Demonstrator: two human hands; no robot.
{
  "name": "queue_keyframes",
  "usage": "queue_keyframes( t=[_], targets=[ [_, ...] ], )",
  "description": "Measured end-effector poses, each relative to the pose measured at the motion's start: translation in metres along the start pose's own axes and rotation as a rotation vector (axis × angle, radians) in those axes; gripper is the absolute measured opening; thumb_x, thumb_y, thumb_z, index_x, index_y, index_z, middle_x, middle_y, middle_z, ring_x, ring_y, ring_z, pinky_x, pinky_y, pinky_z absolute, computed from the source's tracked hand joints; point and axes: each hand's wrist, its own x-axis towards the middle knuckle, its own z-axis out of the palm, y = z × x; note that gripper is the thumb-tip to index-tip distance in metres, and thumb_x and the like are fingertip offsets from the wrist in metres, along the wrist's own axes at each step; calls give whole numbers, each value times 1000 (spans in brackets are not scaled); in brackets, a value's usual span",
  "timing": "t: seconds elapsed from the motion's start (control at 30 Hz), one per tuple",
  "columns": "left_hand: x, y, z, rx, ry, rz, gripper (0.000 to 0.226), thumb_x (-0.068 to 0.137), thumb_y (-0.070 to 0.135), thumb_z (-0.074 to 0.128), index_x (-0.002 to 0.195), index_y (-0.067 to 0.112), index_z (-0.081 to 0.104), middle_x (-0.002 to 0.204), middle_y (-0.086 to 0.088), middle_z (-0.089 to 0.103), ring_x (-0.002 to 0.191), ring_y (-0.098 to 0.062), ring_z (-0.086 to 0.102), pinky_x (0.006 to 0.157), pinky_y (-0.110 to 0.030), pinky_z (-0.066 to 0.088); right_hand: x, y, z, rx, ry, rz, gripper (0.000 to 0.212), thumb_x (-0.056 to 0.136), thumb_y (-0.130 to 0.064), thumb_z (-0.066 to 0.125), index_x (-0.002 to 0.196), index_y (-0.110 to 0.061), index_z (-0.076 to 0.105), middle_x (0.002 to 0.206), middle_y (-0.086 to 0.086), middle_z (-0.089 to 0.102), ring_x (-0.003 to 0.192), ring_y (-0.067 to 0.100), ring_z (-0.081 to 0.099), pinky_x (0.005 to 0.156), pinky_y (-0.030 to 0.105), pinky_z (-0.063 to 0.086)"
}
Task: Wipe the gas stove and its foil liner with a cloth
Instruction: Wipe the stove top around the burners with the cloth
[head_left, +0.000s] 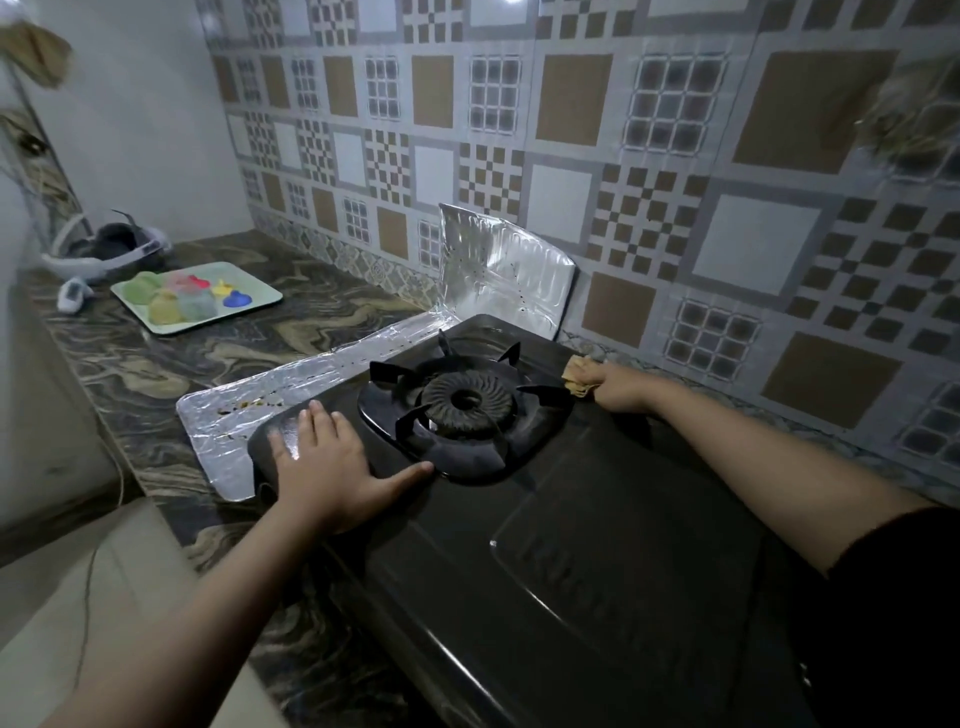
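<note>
Gas stove (597, 545): one, single burner (461, 402)
Foil liner (311, 382): one sheet, far end bent up against wall
Cloth (579, 376): one
Hands: two, left hand (327, 467), right hand (618, 387)
Tray (260, 300): one, far left
Coloured pieces (192, 299) on tray: several, exact count unclear

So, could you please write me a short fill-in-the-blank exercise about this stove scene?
1. The cloth is held in the ____ hand.
2. The left hand lies flat on the ____.
3. The foil liner lies on the stove's ____ side.
Missing words: right; stove; left
</note>
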Motion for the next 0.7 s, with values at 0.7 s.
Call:
queue_keyframes(
  t=[0.7],
  targets=[
    [1, 1, 3, -45, -8, 11, 139, 58, 98, 24, 151, -2, -3, 157, -24, -17, 146, -35, -17, 115, -58, -1, 140, -81, -32, 93, -91, -80, 58, 90, 0, 42, 140, -28, 46, 158, -4, 22, 146, 20, 20, 120, 30, 11]
  ],
)
